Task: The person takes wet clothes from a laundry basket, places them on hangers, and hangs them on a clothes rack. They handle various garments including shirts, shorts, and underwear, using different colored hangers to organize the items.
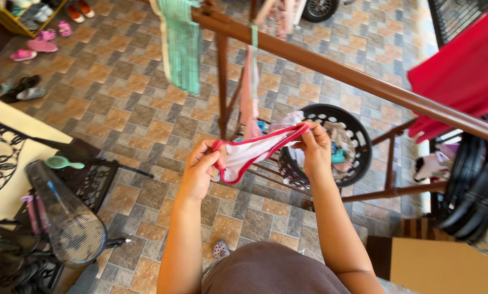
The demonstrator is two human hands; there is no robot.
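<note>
Both hands stretch a small white garment (249,155) with red trim between them, just near of the brown rail (363,81) and above the black basket (358,128). The left hand (200,169) pinches one end, the right hand (313,146) the other. It looks light, soft and limp, probably best held by the trimmed edge.
</note>
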